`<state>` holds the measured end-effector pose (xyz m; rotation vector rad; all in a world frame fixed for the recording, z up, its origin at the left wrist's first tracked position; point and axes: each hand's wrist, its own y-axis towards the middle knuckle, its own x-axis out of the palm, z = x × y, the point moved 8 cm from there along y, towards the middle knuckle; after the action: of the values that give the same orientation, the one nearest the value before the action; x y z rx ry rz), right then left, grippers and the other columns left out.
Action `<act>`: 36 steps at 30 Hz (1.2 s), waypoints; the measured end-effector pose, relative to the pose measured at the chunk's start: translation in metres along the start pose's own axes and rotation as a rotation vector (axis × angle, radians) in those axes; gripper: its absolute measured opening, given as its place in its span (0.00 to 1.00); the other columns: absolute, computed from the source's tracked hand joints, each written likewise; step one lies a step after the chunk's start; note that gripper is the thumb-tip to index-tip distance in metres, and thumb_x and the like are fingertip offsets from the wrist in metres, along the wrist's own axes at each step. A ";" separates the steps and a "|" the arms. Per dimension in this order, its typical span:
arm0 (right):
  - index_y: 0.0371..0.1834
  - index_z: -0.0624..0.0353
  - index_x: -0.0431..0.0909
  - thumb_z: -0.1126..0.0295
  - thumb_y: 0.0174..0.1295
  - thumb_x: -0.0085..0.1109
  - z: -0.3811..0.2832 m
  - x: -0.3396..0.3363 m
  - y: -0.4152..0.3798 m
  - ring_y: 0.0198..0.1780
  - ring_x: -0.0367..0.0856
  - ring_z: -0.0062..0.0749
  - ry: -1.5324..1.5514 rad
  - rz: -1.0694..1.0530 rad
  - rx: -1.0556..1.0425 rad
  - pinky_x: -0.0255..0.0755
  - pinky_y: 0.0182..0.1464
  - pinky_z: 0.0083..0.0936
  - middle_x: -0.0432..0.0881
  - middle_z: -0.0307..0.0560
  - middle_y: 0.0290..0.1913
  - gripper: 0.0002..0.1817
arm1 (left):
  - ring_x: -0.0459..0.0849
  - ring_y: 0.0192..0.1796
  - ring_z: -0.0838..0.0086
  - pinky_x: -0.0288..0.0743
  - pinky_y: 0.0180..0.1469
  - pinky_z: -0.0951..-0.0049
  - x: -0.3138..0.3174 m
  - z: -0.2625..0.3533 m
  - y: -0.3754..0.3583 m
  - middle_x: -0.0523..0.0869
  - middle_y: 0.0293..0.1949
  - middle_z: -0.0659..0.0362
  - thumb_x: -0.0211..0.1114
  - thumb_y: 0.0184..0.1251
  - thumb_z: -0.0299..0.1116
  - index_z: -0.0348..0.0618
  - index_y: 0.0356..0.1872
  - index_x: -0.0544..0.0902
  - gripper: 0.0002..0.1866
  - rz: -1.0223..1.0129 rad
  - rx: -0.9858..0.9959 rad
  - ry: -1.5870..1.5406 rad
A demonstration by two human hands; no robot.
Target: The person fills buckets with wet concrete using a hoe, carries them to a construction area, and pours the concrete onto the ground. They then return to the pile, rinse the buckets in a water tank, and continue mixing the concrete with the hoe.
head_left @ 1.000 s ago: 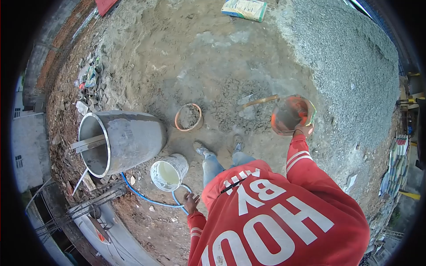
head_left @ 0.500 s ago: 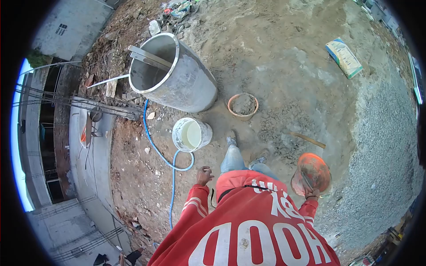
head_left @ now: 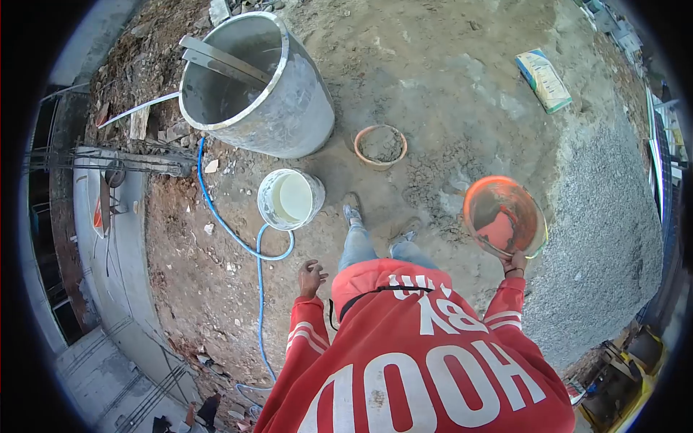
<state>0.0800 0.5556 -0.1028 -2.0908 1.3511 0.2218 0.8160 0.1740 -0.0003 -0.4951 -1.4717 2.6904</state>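
My right hand [head_left: 515, 264] grips the near rim of an orange bucket [head_left: 531, 216], whose mouth is tilted up toward me and whose inside is smeared with grey. Out to the left, my left hand [head_left: 311, 277] hangs with its fingers apart and holds nothing. Ahead of it stands a white bucket [head_left: 312, 199] with pale liquid inside. A small orange tub [head_left: 380, 164] filled with grey mortar sits on the ground beyond my feet. Wet mortar [head_left: 440, 173] lies spread between that tub and the orange bucket.
A large grey cylindrical tank [head_left: 307, 108] with boards [head_left: 224, 63] across its mouth stands at the upper left. A blue hose [head_left: 260, 303] curls on the left. Gravel [head_left: 606, 231] is heaped on the right, and a printed bag [head_left: 545, 81] lies beyond it.
My right hand has moved forward with the orange bucket, which is now farther from my body. The wooden handle seen lying on the mortar no longer shows. The whole view has shifted.
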 end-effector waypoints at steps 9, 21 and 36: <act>0.64 0.66 0.64 0.79 0.48 0.53 -0.299 -0.032 -0.112 0.60 0.75 0.49 -0.378 0.652 -0.121 0.72 0.61 0.40 0.74 0.59 0.57 0.33 | 0.87 0.32 0.61 0.79 0.27 0.68 -0.123 -0.037 0.069 0.83 0.41 0.50 0.58 0.68 0.37 0.44 0.54 0.72 0.16 0.105 -0.243 -0.058; 0.68 0.63 0.62 0.79 0.50 0.48 -0.267 -0.091 -0.055 0.48 0.82 0.47 -0.058 0.608 -0.066 0.79 0.49 0.37 0.76 0.53 0.56 0.36 | 0.87 0.37 0.66 0.79 0.32 0.73 0.000 0.120 0.051 0.81 0.44 0.53 0.57 0.70 0.33 0.44 0.57 0.71 0.17 0.002 0.170 -0.082; 0.69 0.56 0.61 0.74 0.49 0.57 -0.261 -0.103 0.025 0.53 0.78 0.62 -0.446 0.671 -0.183 0.68 0.58 0.46 0.77 0.64 0.55 0.37 | 0.87 0.31 0.61 0.79 0.26 0.67 0.069 -0.104 -0.072 0.83 0.44 0.49 0.58 0.68 0.35 0.43 0.56 0.72 0.17 0.122 -0.225 -0.048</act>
<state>-0.0386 0.4733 0.1392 -1.5112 1.7306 1.0543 0.7724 0.3112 -0.0105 -0.5510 -1.8275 2.6559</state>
